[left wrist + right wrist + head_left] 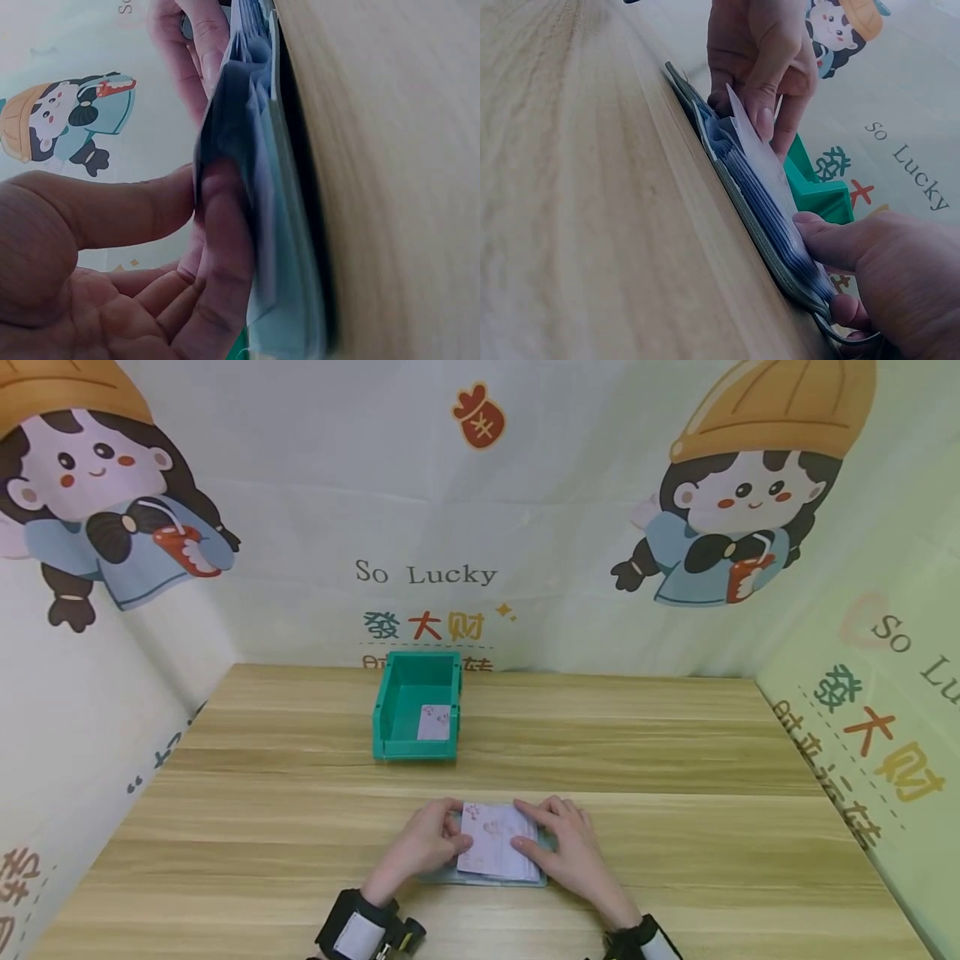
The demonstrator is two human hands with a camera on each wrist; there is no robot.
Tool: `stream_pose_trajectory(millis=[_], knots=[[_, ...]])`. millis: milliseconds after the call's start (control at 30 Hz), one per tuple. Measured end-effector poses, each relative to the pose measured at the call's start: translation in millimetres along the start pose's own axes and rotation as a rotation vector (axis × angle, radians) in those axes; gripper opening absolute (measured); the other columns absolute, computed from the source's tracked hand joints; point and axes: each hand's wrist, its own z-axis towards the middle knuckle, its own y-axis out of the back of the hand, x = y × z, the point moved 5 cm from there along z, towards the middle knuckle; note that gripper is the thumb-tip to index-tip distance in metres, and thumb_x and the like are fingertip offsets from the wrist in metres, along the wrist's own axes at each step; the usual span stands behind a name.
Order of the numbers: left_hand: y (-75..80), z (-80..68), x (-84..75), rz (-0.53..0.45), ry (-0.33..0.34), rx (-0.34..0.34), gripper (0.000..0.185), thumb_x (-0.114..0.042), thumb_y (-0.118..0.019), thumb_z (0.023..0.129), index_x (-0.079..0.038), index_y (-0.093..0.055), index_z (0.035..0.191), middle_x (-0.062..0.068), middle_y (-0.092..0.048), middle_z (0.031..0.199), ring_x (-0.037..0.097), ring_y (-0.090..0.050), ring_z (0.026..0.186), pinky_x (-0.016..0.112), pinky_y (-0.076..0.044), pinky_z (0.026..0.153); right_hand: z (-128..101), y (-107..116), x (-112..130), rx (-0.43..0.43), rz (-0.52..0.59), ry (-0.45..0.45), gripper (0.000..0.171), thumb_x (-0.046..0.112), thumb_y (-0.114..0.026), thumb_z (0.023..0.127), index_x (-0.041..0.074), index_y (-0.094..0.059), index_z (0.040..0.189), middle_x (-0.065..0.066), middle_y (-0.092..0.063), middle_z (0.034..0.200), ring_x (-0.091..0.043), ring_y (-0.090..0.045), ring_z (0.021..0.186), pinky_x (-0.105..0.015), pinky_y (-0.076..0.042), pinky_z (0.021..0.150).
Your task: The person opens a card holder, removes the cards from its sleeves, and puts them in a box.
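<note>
Booklet (761, 206), pale blue-green cover (289, 247), lies on wood table (637, 735), toward its front edge; long axis runs left to right. Left hand (429, 837) at the booklet's left side: thumb and finger pinch the top leaf (491, 835), one finger beneath. Leaf extends rightward from that grip, its left end lifted off the stack. Right hand (567, 846) holds the opposite edge, thumb on the leaf, other fingers bent beside the cover.

Farther: green bin (415, 751), well apart, near table's back edge, left of booklet's middle; left hand nearer. Printed card (434, 722) sits toward bin's front right corner. Wood surface runs between booklet and bin, out to both side edges. Printed backdrop (555, 568) rises behind.
</note>
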Motion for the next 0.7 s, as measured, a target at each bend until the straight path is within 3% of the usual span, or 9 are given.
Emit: stream_pose_trajectory(millis=[200,467,700], knots=[[11.2,-3.2,3.8,-0.004,0.025,-0.007,0.044,0.007,-0.069,0.093,0.014,-0.056,0.134,0.01,-0.062,0.089,0.016,-0.058,0.071,0.028,-0.048,0.061,0,0,0,-0.023,0.013,0.015,0.045,0.029,-0.082,0.091,0.012,-0.074,0.132,0.008,-0.06,0.096,-0.013,-0.051,0.095,-0.038,-0.031,0.091],[38.8,-0.6,13.7,-0.024,0.028,-0.109,0.045,0.011,-0.064,0.093,0.01,-0.054,0.138,0.014,-0.063,0.095,0.018,-0.057,0.075,0.027,-0.047,0.063,-2,0,-1,-0.049,0.017,0.057,0.043,0.03,-0.082,0.09,0.013,-0.075,0.129,0.008,-0.061,0.095,-0.013,-0.051,0.094,-0.037,-0.031,0.088],[64.6,11.6,6.0,-0.009,0.005,-0.23,0.039,0.008,-0.062,0.097,0.012,-0.054,0.135,0.021,-0.067,0.098,0.02,-0.06,0.077,0.026,-0.049,0.063,-1,1,-2,-0.069,0.022,0.069,0.042,0.029,-0.082,0.09,0.012,-0.076,0.127,0.008,-0.061,0.093,-0.013,-0.052,0.093,-0.037,-0.031,0.088]])
